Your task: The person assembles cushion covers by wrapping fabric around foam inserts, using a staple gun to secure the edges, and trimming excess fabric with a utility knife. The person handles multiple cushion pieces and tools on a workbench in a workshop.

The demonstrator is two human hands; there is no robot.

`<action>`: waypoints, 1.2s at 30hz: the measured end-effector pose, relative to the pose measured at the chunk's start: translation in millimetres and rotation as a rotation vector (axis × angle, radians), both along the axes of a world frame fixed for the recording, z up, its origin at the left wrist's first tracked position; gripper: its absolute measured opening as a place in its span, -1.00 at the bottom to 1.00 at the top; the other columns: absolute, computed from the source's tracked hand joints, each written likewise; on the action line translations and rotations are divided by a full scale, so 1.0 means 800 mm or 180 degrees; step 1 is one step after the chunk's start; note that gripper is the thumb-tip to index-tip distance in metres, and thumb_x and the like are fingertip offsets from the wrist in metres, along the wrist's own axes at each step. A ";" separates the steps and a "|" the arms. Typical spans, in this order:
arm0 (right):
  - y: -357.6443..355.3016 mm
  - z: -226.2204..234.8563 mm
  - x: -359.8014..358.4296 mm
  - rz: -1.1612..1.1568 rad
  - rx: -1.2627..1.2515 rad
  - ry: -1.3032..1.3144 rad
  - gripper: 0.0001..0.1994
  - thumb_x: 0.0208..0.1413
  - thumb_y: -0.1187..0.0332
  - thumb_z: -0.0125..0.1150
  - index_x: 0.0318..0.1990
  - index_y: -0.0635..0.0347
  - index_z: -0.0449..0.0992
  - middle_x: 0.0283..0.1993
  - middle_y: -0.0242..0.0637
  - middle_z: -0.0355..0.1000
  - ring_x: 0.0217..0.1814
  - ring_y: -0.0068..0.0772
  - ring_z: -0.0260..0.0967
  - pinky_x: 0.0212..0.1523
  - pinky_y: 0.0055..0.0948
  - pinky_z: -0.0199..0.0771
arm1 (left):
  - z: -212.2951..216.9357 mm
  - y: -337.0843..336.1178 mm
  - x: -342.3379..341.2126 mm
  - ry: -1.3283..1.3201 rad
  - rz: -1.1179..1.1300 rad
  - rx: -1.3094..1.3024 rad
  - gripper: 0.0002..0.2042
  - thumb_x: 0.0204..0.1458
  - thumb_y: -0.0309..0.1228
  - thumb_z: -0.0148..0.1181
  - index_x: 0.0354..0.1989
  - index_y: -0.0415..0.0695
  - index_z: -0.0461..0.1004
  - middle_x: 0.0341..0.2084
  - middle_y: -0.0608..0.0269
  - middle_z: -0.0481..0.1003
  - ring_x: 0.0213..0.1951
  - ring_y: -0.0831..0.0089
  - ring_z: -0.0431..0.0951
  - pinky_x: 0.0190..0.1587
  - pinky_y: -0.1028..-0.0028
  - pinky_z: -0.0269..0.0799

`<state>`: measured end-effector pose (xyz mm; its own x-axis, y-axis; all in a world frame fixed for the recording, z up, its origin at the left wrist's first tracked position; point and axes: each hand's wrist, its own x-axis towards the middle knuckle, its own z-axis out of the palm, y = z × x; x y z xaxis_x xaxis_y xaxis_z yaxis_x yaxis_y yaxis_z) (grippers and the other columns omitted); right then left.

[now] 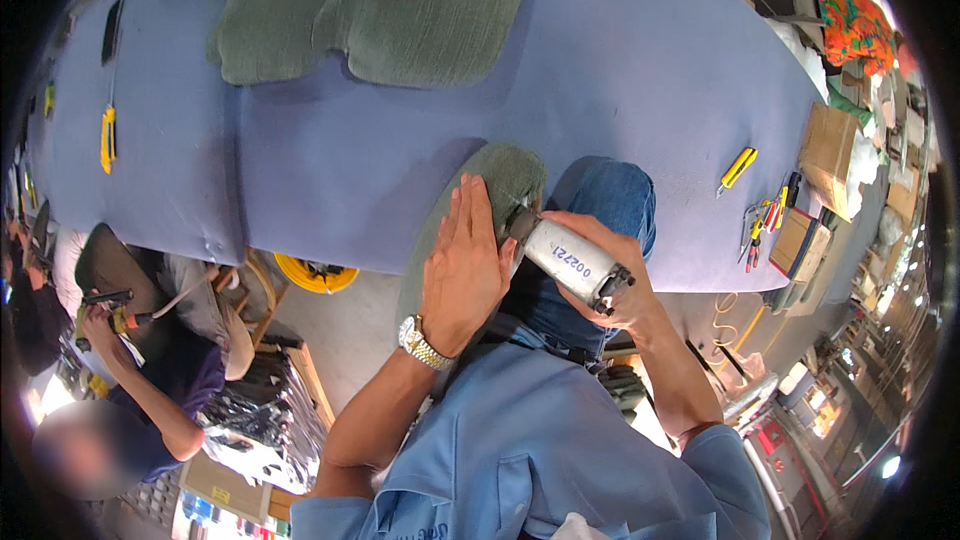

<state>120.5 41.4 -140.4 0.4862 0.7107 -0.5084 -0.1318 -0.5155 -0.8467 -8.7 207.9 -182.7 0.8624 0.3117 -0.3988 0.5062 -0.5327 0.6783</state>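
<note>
On a broad, blue-grey table (650,70) we see overlapping dark-green fabric pieces (430,10) at the far side. At its near edge, a rounded green fabric-covered piece (518,168) lies beneath the left hand (466,265), flat with fingers extended, while the right hand (622,245) grips a white cylindrical tool with dark ends (568,256); rightward, we note a yellow-and-black utility knife (737,171).

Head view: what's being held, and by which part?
Right hand holds the white tool around its cylindrical body. Left hand lies flat on the green cushion, with no visible grip.
</note>
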 end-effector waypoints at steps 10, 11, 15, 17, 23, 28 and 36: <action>-0.017 0.002 -0.012 0.0201 0.0132 -0.0479 -0.04 0.01 -0.47 0.18 0.30 0.24 0.46 0.19 0.03 0.51 0.17 -0.04 0.54 0.19 -0.31 0.48 | 0.001 -0.002 0.000 -0.0095 -0.0038 -0.0033 -0.22 0.12 -0.46 0.21 0.47 -0.45 -0.03 0.44 -0.36 0.11 0.44 -0.21 0.18 0.40 -0.03 0.24; -0.017 0.001 -0.011 0.0246 0.0125 -0.0442 -0.03 0.00 -0.48 0.18 0.30 0.23 0.46 0.18 0.02 0.51 0.16 -0.04 0.54 0.19 -0.32 0.48 | 0.000 -0.003 -0.001 -0.0091 -0.0046 -0.0028 -0.22 0.12 -0.46 0.21 0.47 -0.45 -0.02 0.44 -0.36 0.11 0.44 -0.21 0.18 0.40 -0.03 0.25; -0.015 0.002 -0.010 0.0390 0.0052 -0.0535 -0.05 -0.04 -0.43 0.27 0.30 0.22 0.45 0.13 -0.03 0.52 0.11 -0.13 0.54 0.14 -0.36 0.46 | 0.000 -0.004 -0.003 -0.0057 -0.0087 0.0023 -0.21 0.10 -0.47 0.22 0.47 -0.45 -0.02 0.44 -0.34 0.12 0.43 -0.20 0.19 0.38 -0.03 0.28; -0.009 0.003 -0.011 0.0289 0.0020 -0.0370 -0.10 -0.07 -0.31 0.37 0.29 0.22 0.44 0.10 -0.06 0.53 0.09 -0.20 0.54 0.11 -0.39 0.45 | 0.001 -0.007 -0.002 -0.0042 -0.0061 0.0069 -0.20 0.09 -0.47 0.23 0.47 -0.45 -0.02 0.44 -0.34 0.12 0.43 -0.20 0.20 0.37 -0.03 0.30; -0.008 -0.001 -0.024 0.0091 0.0171 -0.0473 -0.21 -0.24 0.21 0.50 0.27 0.21 0.44 0.06 -0.15 0.55 0.04 -0.26 0.57 0.08 -0.43 0.48 | -0.005 -0.005 -0.005 -0.0281 -0.0056 -0.0184 -0.20 0.10 -0.41 0.25 0.50 -0.36 0.00 0.46 -0.30 0.08 0.47 -0.16 0.13 0.43 0.01 0.18; -0.014 -0.013 -0.033 -0.0015 0.0422 -0.0777 -0.30 -0.18 0.45 0.41 0.27 0.16 0.46 0.12 -0.15 0.57 0.10 -0.12 0.59 0.13 -0.33 0.52 | -0.062 0.055 -0.031 -0.0632 0.0602 -0.3024 -0.30 0.35 -0.22 0.06 0.57 -0.16 -0.07 0.55 -0.16 -0.10 0.57 -0.08 -0.13 0.52 -0.02 -0.15; -0.010 -0.010 -0.039 0.0035 0.0337 -0.0978 -0.28 -0.22 0.42 0.40 0.27 0.16 0.46 0.11 -0.10 0.56 0.08 -0.06 0.60 0.09 -0.36 0.53 | -0.028 0.014 -0.052 -0.0564 -0.0043 -0.0861 -0.29 0.36 -0.16 0.02 0.55 -0.26 -0.08 0.52 -0.23 -0.03 0.52 -0.20 0.00 0.46 -0.10 0.01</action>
<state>89.6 33.5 -148.4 0.5974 0.7579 -0.2619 0.1433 -0.4223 -0.8951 -49.9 219.4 -205.1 0.9292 0.2029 -0.3088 0.3616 -0.3271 0.8731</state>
